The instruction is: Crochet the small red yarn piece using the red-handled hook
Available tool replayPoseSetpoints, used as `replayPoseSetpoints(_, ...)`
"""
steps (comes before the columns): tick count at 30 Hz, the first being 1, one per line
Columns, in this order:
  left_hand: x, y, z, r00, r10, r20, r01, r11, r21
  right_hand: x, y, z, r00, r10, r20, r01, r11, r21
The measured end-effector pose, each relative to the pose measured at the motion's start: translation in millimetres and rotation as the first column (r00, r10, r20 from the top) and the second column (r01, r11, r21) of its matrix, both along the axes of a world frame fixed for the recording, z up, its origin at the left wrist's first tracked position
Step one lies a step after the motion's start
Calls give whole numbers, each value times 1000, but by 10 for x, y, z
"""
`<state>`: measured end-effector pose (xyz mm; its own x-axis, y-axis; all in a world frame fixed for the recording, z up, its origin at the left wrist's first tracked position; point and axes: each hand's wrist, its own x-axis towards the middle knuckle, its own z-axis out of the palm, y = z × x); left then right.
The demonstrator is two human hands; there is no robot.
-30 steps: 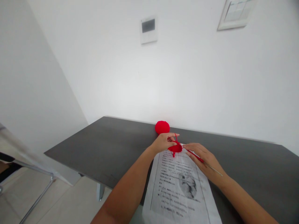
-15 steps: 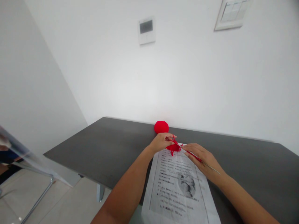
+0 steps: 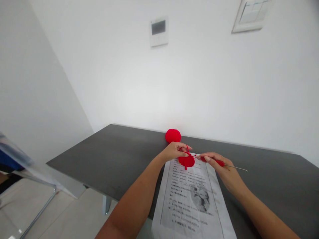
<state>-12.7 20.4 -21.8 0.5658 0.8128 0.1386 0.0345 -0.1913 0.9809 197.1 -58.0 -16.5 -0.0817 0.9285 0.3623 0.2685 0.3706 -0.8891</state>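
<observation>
Swung rightward, the hook (image 3: 220, 163) is gripped by the right hand (image 3: 225, 173), a small worked piece (image 3: 186, 160) pinched by the left hand (image 3: 173, 151), the yarn ball (image 3: 173, 135) left unworked.

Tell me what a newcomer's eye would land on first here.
Likely the bright red yarn ball, near the back edge of the dark table. Next, the small red yarn piece in the left hand, at the far end of the printed sheet, and the red-handled tool in the right hand.

Free room leftward over the table (image 3: 104, 156), red yarn ball (image 3: 172, 135) as obstacle
</observation>
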Motion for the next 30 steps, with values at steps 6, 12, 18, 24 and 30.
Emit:
replayPoseSetpoints(6, 12, -33, 25, 996, -39, 82, 42, 998, -44, 5, 68, -136, 977, -19, -211, 4, 997, -72)
replayPoseSetpoints(12, 25, -51, 31, 988, -56, 141, 65, 996, -60, -50, 66, -135, 921, 4, -390, -69, 986, -152)
replayPoseSetpoints(18, 48, -40, -16, 992, -28, 125, 34, 998, -44, -47, 73, -133, 895, 1, -446, -83, 983, -164)
replayPoseSetpoints(24, 59, -59, -10, 990, -45, 135, 57, 995, -85, -48, 76, -129, 893, 33, -449, -114, 981, -154)
replayPoseSetpoints(30, 83, -70, -22, 989, -57, 135, 74, 989, -126, -45, 81, -145, 841, 53, -538, -192, 960, -205)
